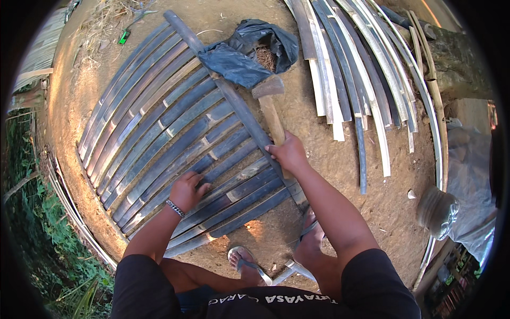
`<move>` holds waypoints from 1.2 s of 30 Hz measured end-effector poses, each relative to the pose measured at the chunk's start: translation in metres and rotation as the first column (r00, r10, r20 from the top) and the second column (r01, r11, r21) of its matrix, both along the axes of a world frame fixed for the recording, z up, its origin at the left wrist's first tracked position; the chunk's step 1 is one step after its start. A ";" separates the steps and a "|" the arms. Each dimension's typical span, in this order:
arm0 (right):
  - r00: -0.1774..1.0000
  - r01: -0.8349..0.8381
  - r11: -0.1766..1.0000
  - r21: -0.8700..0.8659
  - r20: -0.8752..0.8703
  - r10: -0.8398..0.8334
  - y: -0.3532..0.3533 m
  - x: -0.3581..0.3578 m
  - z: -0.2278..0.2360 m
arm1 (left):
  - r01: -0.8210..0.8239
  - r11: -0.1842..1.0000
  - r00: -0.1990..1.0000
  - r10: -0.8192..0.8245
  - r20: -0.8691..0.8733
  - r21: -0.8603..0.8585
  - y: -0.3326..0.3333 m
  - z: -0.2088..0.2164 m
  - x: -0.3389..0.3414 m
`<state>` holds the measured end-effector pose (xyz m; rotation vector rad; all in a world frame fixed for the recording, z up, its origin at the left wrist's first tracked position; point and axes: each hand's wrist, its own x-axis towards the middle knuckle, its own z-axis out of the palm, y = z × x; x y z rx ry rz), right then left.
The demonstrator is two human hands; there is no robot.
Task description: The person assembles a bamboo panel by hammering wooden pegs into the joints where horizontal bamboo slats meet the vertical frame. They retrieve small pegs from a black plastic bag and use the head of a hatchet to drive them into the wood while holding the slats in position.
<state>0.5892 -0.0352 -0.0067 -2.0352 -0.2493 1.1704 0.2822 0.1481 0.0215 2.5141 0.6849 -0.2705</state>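
Note:
My right hand [288, 151] is closed round the wooden handle of a hammer [272, 114], whose rusty head points away from me. The hand is over the long crosspiece [234, 101] of a panel of dark split-bamboo slats [175, 127]. Lower and to the left, my left hand [189, 191] rests on the slats, its thumb and fingers apart and nothing visible in them. Just past the hammer head lies a crumpled black plastic bag [249, 50]; its mouth gapes over thin reddish-brown pieces, too small to name surely.
Loose bamboo strips [353, 69] lie at the upper right. A large plastic bottle [438, 212] and clear sheeting [473, 181] are at the right edge. My sandalled feet [249, 263] stand by the panel's near end. A small green object [124, 36] lies far left.

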 end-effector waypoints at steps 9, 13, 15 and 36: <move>0.984 0.152 0.978 0.141 -0.115 -0.136 -0.012 -0.003 -0.019 | -0.062 0.938 0.934 0.175 0.312 -0.341 -0.033 0.002 0.081; 0.981 0.169 0.967 0.190 -0.122 -0.148 -0.012 -0.005 -0.018 | -0.262 0.632 0.818 0.547 0.180 -0.729 -0.055 -0.022 0.109; 0.984 0.152 0.971 0.186 -0.116 -0.132 -0.013 -0.003 -0.015 | -0.240 0.482 0.744 0.649 0.159 -0.843 -0.065 -0.026 0.118; 0.982 0.148 0.970 0.191 -0.140 -0.123 -0.014 -0.001 -0.020 | -0.456 0.490 0.561 0.806 0.188 -0.743 -0.083 -0.050 0.148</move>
